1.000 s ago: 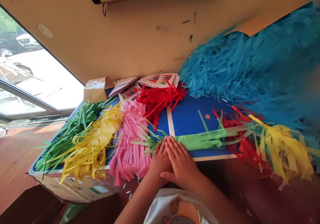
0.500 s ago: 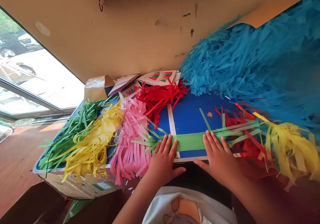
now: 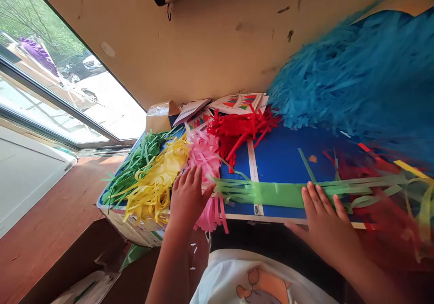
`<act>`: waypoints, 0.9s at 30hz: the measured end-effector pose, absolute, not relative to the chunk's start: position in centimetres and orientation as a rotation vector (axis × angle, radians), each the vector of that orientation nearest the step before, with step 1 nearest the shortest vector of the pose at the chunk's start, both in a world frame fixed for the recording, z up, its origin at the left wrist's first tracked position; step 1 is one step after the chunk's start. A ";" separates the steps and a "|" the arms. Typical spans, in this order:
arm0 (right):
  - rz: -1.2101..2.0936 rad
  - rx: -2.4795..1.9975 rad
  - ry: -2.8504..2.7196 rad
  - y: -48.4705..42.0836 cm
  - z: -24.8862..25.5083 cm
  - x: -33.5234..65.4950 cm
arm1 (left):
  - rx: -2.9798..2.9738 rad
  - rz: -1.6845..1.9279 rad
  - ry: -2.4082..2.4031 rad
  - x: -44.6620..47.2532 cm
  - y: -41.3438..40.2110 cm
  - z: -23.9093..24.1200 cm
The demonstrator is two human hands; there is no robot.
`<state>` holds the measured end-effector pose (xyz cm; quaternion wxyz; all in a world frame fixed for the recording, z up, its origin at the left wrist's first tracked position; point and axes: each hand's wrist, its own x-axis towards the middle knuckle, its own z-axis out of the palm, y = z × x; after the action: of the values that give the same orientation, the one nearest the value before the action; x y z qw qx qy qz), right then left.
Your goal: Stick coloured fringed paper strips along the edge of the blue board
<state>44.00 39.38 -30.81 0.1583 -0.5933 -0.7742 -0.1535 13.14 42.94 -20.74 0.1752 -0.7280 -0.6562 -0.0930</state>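
Observation:
A light green tissue paper strip (image 3: 278,194) with fringed ends lies stretched along the front of the blue tabletop (image 3: 281,150). My right hand (image 3: 327,225) rests flat on its right part, fingers spread and open. My left hand (image 3: 188,197) is open over the edge between the yellow fringed paper (image 3: 152,195) and the pink fringed paper (image 3: 205,157); whether it touches them I cannot tell. Under the green strip's right fringe lies red fringed paper (image 3: 383,209), partly blurred.
Dark green fringe (image 3: 145,152) hangs at the table's left end. A red bundle (image 3: 237,130), printed packets (image 3: 239,101) and a brown paper packet (image 3: 159,116) lie along the wall. A large blue heap (image 3: 339,78) fills the back right. Below left stands an open cardboard box (image 3: 64,268).
My left hand has left the green strip and moved left to the pink and yellow fringe. My right hand stays on the strip. The view has turned left.

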 end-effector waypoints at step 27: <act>-0.335 -1.500 -2.331 40.2 -27.9 38.7 | -2.805 -0.020 -1.533 23.6 41.5 -27.4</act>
<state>38.74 40.18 -27.87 0.1738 -0.5290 -0.8222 -0.1183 23.56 41.49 -27.42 -0.0275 -0.8772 -0.4793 -0.0064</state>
